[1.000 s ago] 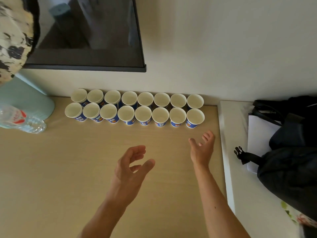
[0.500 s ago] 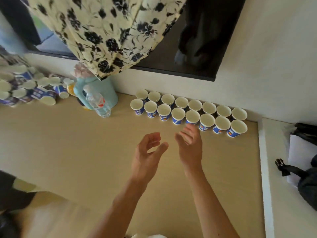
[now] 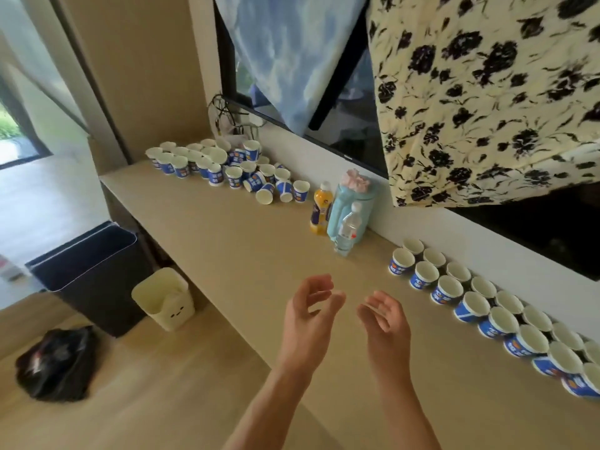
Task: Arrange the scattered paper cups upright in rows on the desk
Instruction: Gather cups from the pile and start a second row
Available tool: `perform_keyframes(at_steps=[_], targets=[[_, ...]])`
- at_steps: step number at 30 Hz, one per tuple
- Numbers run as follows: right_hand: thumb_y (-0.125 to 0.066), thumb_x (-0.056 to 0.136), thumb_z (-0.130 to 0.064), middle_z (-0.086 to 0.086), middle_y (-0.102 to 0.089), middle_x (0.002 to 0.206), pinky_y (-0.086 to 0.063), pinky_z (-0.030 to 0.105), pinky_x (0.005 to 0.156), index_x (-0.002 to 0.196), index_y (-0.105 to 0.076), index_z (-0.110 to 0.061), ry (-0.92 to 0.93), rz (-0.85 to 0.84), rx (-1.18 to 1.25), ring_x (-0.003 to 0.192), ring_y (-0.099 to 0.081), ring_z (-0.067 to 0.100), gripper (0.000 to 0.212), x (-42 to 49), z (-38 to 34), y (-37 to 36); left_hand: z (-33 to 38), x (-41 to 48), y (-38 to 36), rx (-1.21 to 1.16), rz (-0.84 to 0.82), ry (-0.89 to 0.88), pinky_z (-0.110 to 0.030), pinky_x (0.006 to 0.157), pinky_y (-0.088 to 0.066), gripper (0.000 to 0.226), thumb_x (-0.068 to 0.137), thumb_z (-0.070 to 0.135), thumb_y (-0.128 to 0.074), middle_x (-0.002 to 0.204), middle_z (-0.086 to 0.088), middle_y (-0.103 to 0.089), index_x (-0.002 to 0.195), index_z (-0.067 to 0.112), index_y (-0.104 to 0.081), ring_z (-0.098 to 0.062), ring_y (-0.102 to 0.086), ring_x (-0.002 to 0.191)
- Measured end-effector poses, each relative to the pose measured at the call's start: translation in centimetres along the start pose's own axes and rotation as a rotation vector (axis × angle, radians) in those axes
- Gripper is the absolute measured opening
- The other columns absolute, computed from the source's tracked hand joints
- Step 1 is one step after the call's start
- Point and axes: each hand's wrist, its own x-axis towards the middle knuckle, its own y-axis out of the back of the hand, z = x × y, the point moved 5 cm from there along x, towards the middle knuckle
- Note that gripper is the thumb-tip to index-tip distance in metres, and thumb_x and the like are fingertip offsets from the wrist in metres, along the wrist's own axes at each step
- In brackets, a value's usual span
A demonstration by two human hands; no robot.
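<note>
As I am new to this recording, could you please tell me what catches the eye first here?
Two neat rows of upright cups run along the wall at the right end of the desk, while a jumbled heap of cups, some tipped over, sits at the far left end. Between them the left hand and right hand hover empty above the desk, fingers loosely curled.
</note>
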Motion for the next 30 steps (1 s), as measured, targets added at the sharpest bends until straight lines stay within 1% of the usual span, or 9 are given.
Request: perform_keyframes(at_steps=[2, 4, 8, 11, 16, 20, 23, 25, 30], targets=[[-0.069, 0.093, -0.003, 0.003, -0.067, 0.121, -0.051, 0.037, 0.099, 0.125, -0.058, -0.017, 0.002, -0.002, -0.009, 0.1, -0.068, 0.005, 0.037, -0.8, -0.2, -2.7, 0.7, 0.3, 3.1, -0.004, 0.021, -0.014, -0.022, 0.079, -0.049, 0.052, 0.065, 0.057, -0.066, 0.106, 0.009, -0.071, 0.106, 0.025, -0.07, -0.007, -0.067, 0.096], [-0.068, 0.093, -0.001, 0.007, -0.066, 0.122, -0.05, 0.037, 0.099, 0.127, -0.058, -0.012, 0.002, -0.004, -0.005, 0.103, -0.066, 0.012, 0.037, -1.5, -0.6, -4.8, 1.2, 0.5, 5.6, 0.0, 0.043, -0.023, -0.021, 0.079, -0.05, 0.052, 0.066, 0.058, -0.066, 0.106, 0.009, -0.071, 0.106, 0.025, -0.07, -0.007, -0.067, 0.096], [-0.068, 0.092, 0.0, 0.009, -0.066, 0.121, -0.05, 0.042, 0.101, 0.125, -0.059, -0.011, -0.013, -0.027, -0.02, 0.102, -0.066, 0.011, 0.036, -1.8, -0.6, -9.1, 1.7, 0.9, 10.5, 0.002, 0.087, -0.029, -0.02, 0.078, -0.05, 0.053, 0.066, 0.059, -0.065, 0.107, 0.008, -0.072, 0.107, 0.025, -0.07, -0.006, -0.067, 0.097], [-0.069, 0.092, -0.001, 0.006, -0.067, 0.118, -0.05, 0.046, 0.101, 0.121, -0.06, -0.015, -0.02, -0.041, -0.037, 0.102, -0.066, 0.011, 0.034, -0.9, -0.4, -12.3, 1.8, 2.2, 13.4, 0.004, 0.122, -0.015, -0.025, 0.083, -0.052, 0.051, 0.067, 0.06, -0.065, 0.11, 0.009, -0.072, 0.108, 0.03, -0.07, -0.007, -0.068, 0.102], [-0.07, 0.092, -0.004, 0.004, -0.068, 0.118, -0.052, 0.039, 0.098, 0.123, -0.06, -0.014, -0.028, -0.069, -0.002, 0.101, -0.066, 0.007, 0.034, 2.0, -0.1, -17.7, 1.8, 5.9, 17.0, 0.026, 0.151, -0.004, -0.02, 0.079, -0.051, 0.049, 0.068, 0.06, -0.066, 0.109, 0.012, -0.072, 0.108, 0.032, -0.069, -0.004, -0.067, 0.101], [-0.07, 0.093, -0.006, 0.003, -0.067, 0.119, -0.052, 0.036, 0.094, 0.125, -0.059, -0.015, -0.043, -0.079, 0.042, 0.105, -0.066, 0.012, 0.035, 5.9, 0.7, -22.2, 2.3, 10.8, 19.0, 0.104, 0.138, -0.007, -0.019, 0.078, -0.051, 0.041, 0.076, 0.051, -0.067, 0.111, 0.013, -0.072, 0.112, 0.03, -0.067, -0.001, -0.067, 0.101], [-0.07, 0.093, -0.011, 0.001, -0.067, 0.12, -0.054, 0.037, 0.097, 0.128, -0.059, -0.015, -0.047, -0.085, 0.058, 0.109, -0.066, 0.013, 0.037, 9.3, 0.8, -25.3, 3.5, 14.9, 19.9, 0.173, 0.108, 0.004, -0.014, 0.077, -0.051, 0.023, 0.091, 0.036, -0.071, 0.112, 0.012, -0.071, 0.113, 0.03, -0.067, 0.002, -0.066, 0.101], [-0.07, 0.093, -0.014, -0.001, -0.067, 0.121, -0.054, 0.04, 0.099, 0.129, -0.059, -0.017, -0.07, -0.095, 0.059, 0.109, -0.066, 0.012, 0.038, 11.5, 0.9, -27.6, 4.3, 17.8, 20.5, 0.205, 0.093, 0.01, -0.014, 0.079, -0.051, 0.019, 0.095, 0.027, -0.07, 0.112, 0.012, -0.07, 0.113, 0.03, -0.067, 0.004, -0.064, 0.1], [-0.071, 0.093, -0.016, -0.001, -0.067, 0.123, -0.054, 0.041, 0.101, 0.13, -0.058, -0.018, -0.096, -0.116, 0.085, 0.111, -0.066, 0.01, 0.039, 15.9, 0.6, -32.0, 5.8, 24.5, 21.2, 0.227, 0.065, 0.005, -0.02, 0.082, -0.052, 0.031, 0.081, 0.041, -0.068, 0.111, 0.01, -0.072, 0.111, 0.029, -0.068, -0.002, -0.066, 0.102]])
